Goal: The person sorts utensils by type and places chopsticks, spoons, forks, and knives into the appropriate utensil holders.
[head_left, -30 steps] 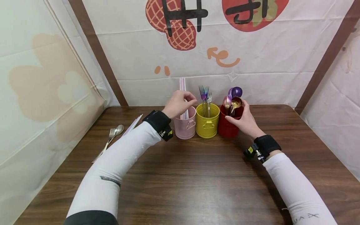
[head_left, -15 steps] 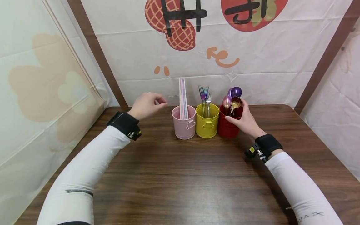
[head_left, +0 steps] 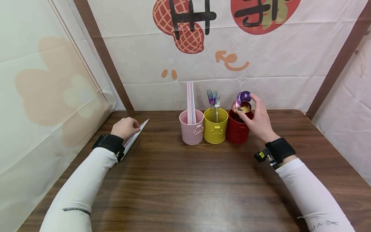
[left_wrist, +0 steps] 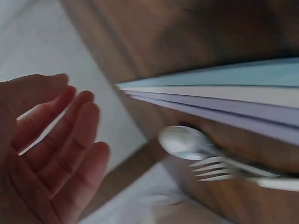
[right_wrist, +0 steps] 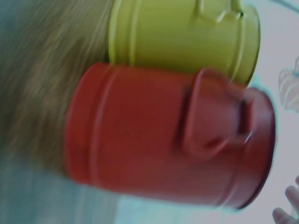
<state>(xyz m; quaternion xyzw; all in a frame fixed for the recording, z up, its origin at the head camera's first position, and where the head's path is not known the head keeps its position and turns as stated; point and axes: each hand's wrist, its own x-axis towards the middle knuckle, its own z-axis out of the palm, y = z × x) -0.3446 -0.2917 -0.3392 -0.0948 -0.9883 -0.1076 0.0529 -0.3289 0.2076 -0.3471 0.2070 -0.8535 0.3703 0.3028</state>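
My left hand (head_left: 126, 128) hovers over the left side of the table, above a row of chopsticks (head_left: 134, 139). In the left wrist view its fingers (left_wrist: 74, 140) are loosely bent with nothing between them, apart from the chopsticks (left_wrist: 224, 91), a silver spoon (left_wrist: 184, 142) and a fork (left_wrist: 215, 168). My right hand (head_left: 259, 120) is at the red bucket (head_left: 237, 130), thumb and forefinger spread beside the spoon heads, near a purple spoon (head_left: 245, 96), a pink spoon (head_left: 235, 105) and a gold spoon (head_left: 245, 109). Whether it touches them is unclear; the right wrist view shows only fingertips (right_wrist: 292, 198).
Left of the red bucket stand a yellow bucket (head_left: 215, 133) with forks (head_left: 213, 98) and a pink bucket (head_left: 192, 133) with upright chopsticks (head_left: 191, 101). A printed cloth (head_left: 150, 93) hangs behind the wooden table (head_left: 185, 187).
My left hand has moved from the pink bucket leftward and down to the chopsticks on the table. My right hand has risen from the red bucket's rim to the spoon heads.
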